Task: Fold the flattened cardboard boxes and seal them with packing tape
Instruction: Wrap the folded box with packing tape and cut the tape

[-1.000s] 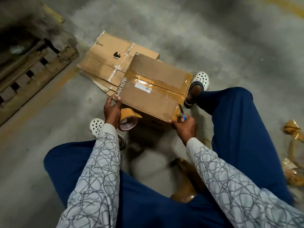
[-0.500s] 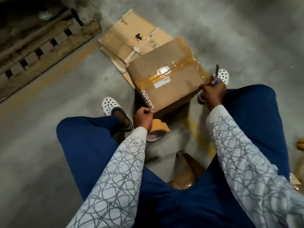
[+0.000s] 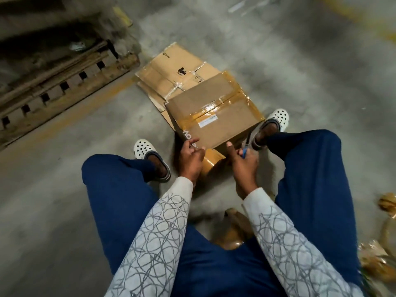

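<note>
Watching from my remote seat, I saw the taped box [image 3: 214, 118] standing on the concrete floor [image 3: 64, 189] between the person's feet, its top flaps closed under brown tape. The left hand [image 3: 190, 156] had its grip clenched on the box's near left corner, fingers curled over the edge with the black printed strip. The tape roll [image 3: 211, 162] sat just beside that hand, below the box's near edge; I could not tell whether the hand also held it. The right hand [image 3: 243, 166] grasped a blue-handled cutter [image 3: 246, 149], blade pointing up, while its thumb touched the box's near edge. Flattened cardboard boxes [image 3: 171, 67] lay on the floor behind the box, partly hidden by it, near a wooden pallet [image 3: 53, 82].
</note>
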`<state>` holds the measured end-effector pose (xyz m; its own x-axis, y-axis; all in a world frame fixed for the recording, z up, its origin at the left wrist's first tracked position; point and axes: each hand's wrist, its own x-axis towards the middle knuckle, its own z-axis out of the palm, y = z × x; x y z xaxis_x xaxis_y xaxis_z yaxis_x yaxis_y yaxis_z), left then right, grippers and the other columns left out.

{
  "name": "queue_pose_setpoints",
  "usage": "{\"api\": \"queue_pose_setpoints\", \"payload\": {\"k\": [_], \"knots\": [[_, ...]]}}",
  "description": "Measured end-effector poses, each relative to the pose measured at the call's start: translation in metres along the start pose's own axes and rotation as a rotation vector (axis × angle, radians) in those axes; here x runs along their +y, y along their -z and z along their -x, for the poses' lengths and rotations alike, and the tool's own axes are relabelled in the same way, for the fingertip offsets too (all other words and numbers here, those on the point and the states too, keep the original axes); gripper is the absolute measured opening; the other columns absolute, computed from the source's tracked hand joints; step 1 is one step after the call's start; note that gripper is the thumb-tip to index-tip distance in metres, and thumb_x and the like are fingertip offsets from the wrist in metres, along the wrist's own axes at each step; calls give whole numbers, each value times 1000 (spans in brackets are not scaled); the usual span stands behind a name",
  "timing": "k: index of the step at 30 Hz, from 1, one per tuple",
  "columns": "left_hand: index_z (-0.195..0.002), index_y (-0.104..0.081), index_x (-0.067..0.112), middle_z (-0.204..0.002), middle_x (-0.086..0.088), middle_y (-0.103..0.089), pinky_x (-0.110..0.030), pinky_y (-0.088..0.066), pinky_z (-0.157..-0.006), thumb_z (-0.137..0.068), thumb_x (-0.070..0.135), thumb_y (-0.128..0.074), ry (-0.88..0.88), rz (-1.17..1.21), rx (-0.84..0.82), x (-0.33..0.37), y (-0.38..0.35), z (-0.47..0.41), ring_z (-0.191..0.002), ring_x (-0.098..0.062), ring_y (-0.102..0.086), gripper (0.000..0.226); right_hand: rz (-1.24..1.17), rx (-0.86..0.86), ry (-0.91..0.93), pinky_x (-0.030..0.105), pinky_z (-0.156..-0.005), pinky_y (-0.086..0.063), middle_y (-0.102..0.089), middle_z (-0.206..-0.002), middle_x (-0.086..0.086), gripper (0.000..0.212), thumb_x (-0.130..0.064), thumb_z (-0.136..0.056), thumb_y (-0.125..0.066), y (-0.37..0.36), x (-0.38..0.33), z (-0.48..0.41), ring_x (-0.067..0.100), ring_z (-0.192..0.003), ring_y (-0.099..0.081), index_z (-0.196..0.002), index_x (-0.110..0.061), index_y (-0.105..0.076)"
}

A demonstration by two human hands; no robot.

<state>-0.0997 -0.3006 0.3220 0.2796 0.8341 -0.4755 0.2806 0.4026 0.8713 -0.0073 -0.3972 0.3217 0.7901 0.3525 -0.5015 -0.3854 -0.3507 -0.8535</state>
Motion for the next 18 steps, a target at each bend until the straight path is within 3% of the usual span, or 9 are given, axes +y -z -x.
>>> {"api": "queue_pose_setpoints", "payload": {"k": [3, 6, 10, 13, 15, 18], "knots": [[-120, -59, 26, -103, -1, -63, -27, -51, -86, -98, 6, -54, -159, 30, 2, -1, -14, 21, -93, -5, -60, 30, -167, -145, -52, 34, -80, -55, -67, -91, 5, 31, -45, -85, -75, 1, 2, 21, 18, -87, -65, -92, -18, -61], [-112, -57, 30, -109, 1, -61, -21, -50, -84, -97, -2, -51, -205, 67, -27, -3, -23, 36, -98, -3, -60, 36, -228, -205, -10, 36, -90, -56, -72, -104, 7, 31, -28, -82, -82, 3, -5, 26, 20, -99, -69, -102, -15, -63], [-108, -57, 29, -107, -4, -64, -37, -53, -92, -89, -7, -62, -156, 82, -87, -10, -28, 33, -99, -17, -63, 41, -95, -200, 110, 51, -94, -55, -69, -91, 7, 29, -6, -84, -77, 16, -5, 16, 23, -90, -69, -84, -24, -54], [-132, -54, 26, -124, -3, -59, -37, -51, -94, -85, 12, -75, -23, 154, -106, -7, -23, 28, -111, -15, -59, 53, 98, -205, 216, 57, -87, -55, -67, -80, -1, 30, -13, -80, -80, 28, -5, 2, 34, -88, -67, -74, -31, -57], [-144, -47, 27, -136, -1, -55, -38, -46, -95, -86, 32, -75, 55, 147, -126, -4, -17, 21, -120, -17, -56, 64, 174, -278, 268, 52, -86, -57, -64, -69, -17, 40, -9, -80, -79, 34, -9, -5, 25, -81, -66, -67, -43, -61], [-140, -54, 27, -137, 4, -59, -39, -44, -92, -78, 45, -72, 97, 118, -220, 1, -6, 13, -123, -15, -55, 67, 181, -429, 261, 49, -86, -55, -62, -64, -22, 58, 2, -83, -72, 44, -12, -9, 20, -81, -63, -59, -50, -61]]}}
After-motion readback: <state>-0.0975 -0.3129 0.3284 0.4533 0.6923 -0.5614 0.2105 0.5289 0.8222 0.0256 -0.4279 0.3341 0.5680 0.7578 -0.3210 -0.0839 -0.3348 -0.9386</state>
